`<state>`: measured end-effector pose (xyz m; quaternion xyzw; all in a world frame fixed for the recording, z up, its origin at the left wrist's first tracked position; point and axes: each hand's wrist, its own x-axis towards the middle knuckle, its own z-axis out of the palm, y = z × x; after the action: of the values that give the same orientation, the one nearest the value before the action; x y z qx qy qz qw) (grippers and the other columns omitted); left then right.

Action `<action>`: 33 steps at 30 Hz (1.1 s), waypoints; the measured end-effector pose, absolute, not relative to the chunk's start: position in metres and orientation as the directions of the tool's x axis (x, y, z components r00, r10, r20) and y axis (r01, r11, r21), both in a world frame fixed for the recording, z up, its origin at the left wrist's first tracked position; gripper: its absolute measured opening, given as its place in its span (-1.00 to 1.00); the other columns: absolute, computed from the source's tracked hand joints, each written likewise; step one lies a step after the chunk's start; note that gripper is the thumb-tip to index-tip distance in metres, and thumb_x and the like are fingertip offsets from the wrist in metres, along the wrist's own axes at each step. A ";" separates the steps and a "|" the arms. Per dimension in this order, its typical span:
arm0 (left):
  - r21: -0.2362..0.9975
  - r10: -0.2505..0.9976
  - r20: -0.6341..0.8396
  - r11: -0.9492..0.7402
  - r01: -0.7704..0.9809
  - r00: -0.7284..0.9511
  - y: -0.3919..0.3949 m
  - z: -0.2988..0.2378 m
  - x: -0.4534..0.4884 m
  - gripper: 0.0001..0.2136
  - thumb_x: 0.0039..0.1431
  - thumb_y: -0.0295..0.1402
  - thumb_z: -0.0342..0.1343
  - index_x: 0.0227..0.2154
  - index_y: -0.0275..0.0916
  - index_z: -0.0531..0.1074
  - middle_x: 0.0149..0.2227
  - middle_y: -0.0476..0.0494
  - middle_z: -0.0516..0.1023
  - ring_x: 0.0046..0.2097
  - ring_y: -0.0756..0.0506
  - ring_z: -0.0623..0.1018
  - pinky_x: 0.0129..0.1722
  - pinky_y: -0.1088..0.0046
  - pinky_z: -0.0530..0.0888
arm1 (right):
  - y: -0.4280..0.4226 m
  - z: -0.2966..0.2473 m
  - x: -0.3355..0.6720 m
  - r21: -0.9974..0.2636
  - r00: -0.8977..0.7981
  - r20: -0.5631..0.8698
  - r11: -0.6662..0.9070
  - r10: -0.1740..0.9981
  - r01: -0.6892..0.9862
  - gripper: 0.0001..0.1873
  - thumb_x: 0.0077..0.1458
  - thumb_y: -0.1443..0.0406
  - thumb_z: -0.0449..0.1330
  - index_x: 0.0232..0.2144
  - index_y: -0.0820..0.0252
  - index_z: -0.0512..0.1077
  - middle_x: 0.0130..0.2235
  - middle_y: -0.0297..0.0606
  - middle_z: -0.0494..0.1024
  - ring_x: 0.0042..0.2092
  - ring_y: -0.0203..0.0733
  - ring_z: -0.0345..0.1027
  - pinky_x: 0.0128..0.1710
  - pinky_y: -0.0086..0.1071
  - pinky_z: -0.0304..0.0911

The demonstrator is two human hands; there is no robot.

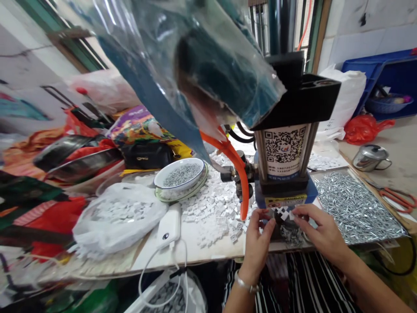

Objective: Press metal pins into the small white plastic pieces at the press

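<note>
My left hand [257, 239] and my right hand [321, 228] meet at the foot of a pneumatic bench press [283, 148], which has a QR-code label. Between their fingertips is a cluster of small white square pieces [280, 213], pinched from both sides and partly hidden by my fingers. A dark part of the press [278, 218] lies just beneath them. Left of my left hand, a loose heap of the same white pieces [213, 213] covers the table. To the right of my right hand lies a metal tray of silvery screws [355, 204].
An orange air hose [236, 167] runs along the press. A white bag of pieces [117, 219], a bowl of screws [180, 176] and a white power bank [169, 226] sit left. A clear plastic bag [182, 65] hangs overhead. Orange scissors [395, 198] lie right.
</note>
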<state>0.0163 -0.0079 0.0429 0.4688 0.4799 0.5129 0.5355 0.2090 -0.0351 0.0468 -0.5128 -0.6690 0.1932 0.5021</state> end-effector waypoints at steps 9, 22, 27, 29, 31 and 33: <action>0.923 0.988 -0.068 0.116 -0.367 0.141 0.020 0.022 0.043 -0.69 -0.07 -0.24 0.44 -0.27 -0.21 0.54 -0.22 -0.09 0.64 -0.09 -0.13 0.57 0.02 0.33 0.43 | 0.000 0.031 0.190 -0.776 0.067 0.473 0.380 0.878 0.504 -0.82 0.26 0.26 0.17 -0.23 0.10 0.60 -0.13 -0.18 0.66 -0.05 -0.08 0.52 -0.03 -0.18 0.45; 0.917 0.986 -0.057 0.114 -0.383 0.155 0.021 0.020 0.044 -0.70 -0.08 -0.22 0.45 -0.31 -0.21 0.54 -0.27 -0.09 0.64 -0.06 -0.14 0.57 0.07 0.30 0.42 | 0.002 0.028 0.186 -0.540 -0.063 0.609 0.472 0.791 0.697 -0.78 0.28 0.34 0.12 -0.20 0.11 0.59 -0.23 -0.16 0.66 -0.15 -0.07 0.52 -0.15 -0.20 0.46; 0.944 0.989 -0.055 0.097 -0.316 0.138 0.021 0.012 0.042 -0.68 -0.09 -0.17 0.45 -0.33 -0.22 0.56 -0.28 -0.10 0.66 -0.17 -0.12 0.57 -0.01 0.30 0.44 | 0.000 0.028 0.182 -0.457 -0.167 0.666 0.574 0.727 0.680 -0.72 0.31 0.38 0.07 -0.16 0.11 0.59 -0.19 -0.15 0.66 -0.14 -0.10 0.54 -0.10 -0.19 0.48; 0.954 0.990 -0.046 0.083 -0.287 0.132 0.021 0.010 0.041 -0.69 -0.06 -0.17 0.43 -0.30 -0.22 0.58 -0.27 -0.10 0.66 -0.18 -0.11 0.56 -0.04 0.33 0.44 | 0.001 0.026 0.182 -0.502 -0.114 0.658 0.546 0.744 0.671 -0.75 0.31 0.35 0.08 -0.19 0.11 0.58 -0.23 -0.19 0.66 -0.18 -0.13 0.54 -0.16 -0.24 0.49; 0.961 0.991 -0.046 0.077 -0.265 0.124 0.022 0.009 0.040 -0.71 -0.05 -0.18 0.42 -0.30 -0.22 0.58 -0.29 -0.08 0.65 -0.20 -0.10 0.55 -0.07 0.36 0.43 | 0.002 0.024 0.183 -0.523 -0.074 0.657 0.525 0.750 0.672 -0.76 0.32 0.34 0.08 -0.20 0.12 0.57 -0.25 -0.19 0.66 -0.21 -0.15 0.54 -0.22 -0.28 0.49; 0.963 0.991 -0.047 0.079 -0.258 0.126 0.022 0.009 0.041 -0.71 -0.05 -0.19 0.43 -0.31 -0.22 0.58 -0.30 -0.08 0.64 -0.20 -0.10 0.55 -0.07 0.36 0.43 | 0.002 0.023 0.183 -0.509 -0.083 0.664 0.531 0.743 0.677 -0.75 0.33 0.35 0.06 -0.20 0.13 0.56 -0.24 -0.17 0.65 -0.20 -0.14 0.52 -0.22 -0.28 0.48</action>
<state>0.0406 0.0221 0.0091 0.4421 0.4145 0.5151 0.6062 0.1830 0.0018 0.0229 -0.4832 -0.7349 0.0345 0.4746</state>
